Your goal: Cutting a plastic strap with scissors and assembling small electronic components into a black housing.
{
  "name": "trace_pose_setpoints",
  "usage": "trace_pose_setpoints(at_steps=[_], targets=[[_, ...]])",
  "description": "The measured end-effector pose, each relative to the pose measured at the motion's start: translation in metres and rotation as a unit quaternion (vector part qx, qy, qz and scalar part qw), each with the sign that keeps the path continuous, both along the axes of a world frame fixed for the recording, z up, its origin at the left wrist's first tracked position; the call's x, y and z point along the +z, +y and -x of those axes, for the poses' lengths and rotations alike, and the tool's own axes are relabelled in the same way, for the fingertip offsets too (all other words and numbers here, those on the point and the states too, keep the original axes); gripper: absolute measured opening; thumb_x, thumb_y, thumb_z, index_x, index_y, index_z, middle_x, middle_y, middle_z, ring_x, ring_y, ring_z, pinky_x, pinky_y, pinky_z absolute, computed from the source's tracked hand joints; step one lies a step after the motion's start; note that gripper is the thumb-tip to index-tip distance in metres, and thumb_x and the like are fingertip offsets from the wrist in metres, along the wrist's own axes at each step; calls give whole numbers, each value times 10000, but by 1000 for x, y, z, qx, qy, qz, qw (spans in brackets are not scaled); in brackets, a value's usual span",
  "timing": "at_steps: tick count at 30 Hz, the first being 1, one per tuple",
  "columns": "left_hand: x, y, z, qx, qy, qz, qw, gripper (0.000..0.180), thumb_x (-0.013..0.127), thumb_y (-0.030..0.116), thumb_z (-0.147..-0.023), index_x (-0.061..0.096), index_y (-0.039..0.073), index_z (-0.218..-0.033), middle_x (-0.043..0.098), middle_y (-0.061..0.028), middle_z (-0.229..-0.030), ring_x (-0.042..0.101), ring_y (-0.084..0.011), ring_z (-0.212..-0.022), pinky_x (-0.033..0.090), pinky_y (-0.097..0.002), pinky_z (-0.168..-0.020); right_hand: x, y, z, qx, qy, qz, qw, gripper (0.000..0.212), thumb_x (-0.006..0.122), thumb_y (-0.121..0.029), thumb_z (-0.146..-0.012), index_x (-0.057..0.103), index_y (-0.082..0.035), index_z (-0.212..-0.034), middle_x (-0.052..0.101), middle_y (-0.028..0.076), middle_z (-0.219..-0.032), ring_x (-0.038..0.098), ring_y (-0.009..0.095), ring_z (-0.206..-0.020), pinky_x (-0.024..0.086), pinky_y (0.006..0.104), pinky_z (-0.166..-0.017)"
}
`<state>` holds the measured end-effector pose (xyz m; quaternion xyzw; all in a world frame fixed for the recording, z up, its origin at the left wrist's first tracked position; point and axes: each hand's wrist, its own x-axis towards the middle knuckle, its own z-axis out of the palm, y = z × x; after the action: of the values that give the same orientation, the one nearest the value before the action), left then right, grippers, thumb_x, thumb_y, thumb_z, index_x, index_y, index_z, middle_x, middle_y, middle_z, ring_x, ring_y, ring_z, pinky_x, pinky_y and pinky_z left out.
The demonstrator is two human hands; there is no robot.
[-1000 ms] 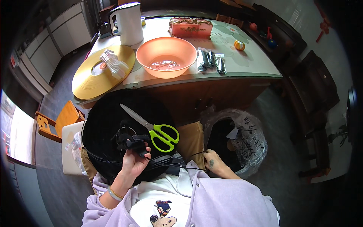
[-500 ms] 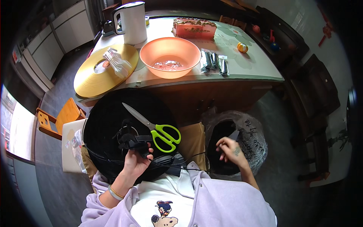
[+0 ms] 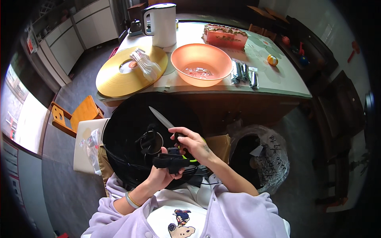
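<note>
My left hand (image 3: 162, 177) is closed around a folded black strap-like bundle (image 3: 171, 160), held over my lap. Close above it, my right hand (image 3: 195, 147) is curled, with a small black piece (image 3: 179, 137) at its fingertips; its exact kind is unclear. Underneath lies a pair of scissors (image 3: 160, 117) with lime-green handles, its blade pointing to the far left and its handles mostly covered by my right hand. The scissors rest on a large flat black roll (image 3: 123, 123), which has a round hole with loose black material (image 3: 150, 141) in it.
On the table stand an orange bowl (image 3: 201, 81), a white kettle (image 3: 164, 25) and a pink box (image 3: 224, 37). A yellow roll (image 3: 109, 81) and small black packets (image 3: 239, 73) lie there too. At right sits a clear plastic bag (image 3: 278, 158); a wooden chair (image 3: 85, 113) stands left.
My right hand has come leftward from above the plastic bag to beside my left hand, over the scissors' handles. The bundle is now held more level. The whole view has shifted slightly.
</note>
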<state>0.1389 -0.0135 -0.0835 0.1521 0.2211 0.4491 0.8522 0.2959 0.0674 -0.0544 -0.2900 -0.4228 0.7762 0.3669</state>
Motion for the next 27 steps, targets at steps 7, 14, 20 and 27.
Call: trace_pose_setpoints(at_steps=[7,14,20,27], targets=[[10,-4,-5,-5,100,-66,993,435,519,401,-900,503,40,-1143,610,-107,-854,602,-159,-718,458,-248,-562,30,-11,-17,116,-17,-83,990,398,426,-92,-905,463,-36,-1297,549,50,-1106,510,80,-889,416,210,-792],[-4,-5,-7,-13,108,-94,990,540,627,378,-826,483,-18,-1164,616,-96,-1012,623,-109,-843,528,-229,-726,31,-11,-30,149,-63,-213,963,392,485,-31,-886,487,-26,-1277,559,75,-1165,527,119,-1026,415,238,-888],[13,-6,-13,-49,189,-142,970,490,627,367,-830,500,-7,-1120,593,-52,-947,582,-92,-773,493,-227,-693,34,-4,-47,201,-71,-235,948,410,546,-11,-862,494,-20,-1269,539,79,-1232,523,125,-1070,400,246,-926],[21,-5,-9,-95,190,-141,967,507,647,379,-814,525,0,-1127,616,-32,-927,577,-58,-699,481,-184,-582,43,0,-50,221,-99,-239,940,441,623,-2,-799,533,-26,-1230,585,100,-1171,601,130,-916,477,237,-796]])
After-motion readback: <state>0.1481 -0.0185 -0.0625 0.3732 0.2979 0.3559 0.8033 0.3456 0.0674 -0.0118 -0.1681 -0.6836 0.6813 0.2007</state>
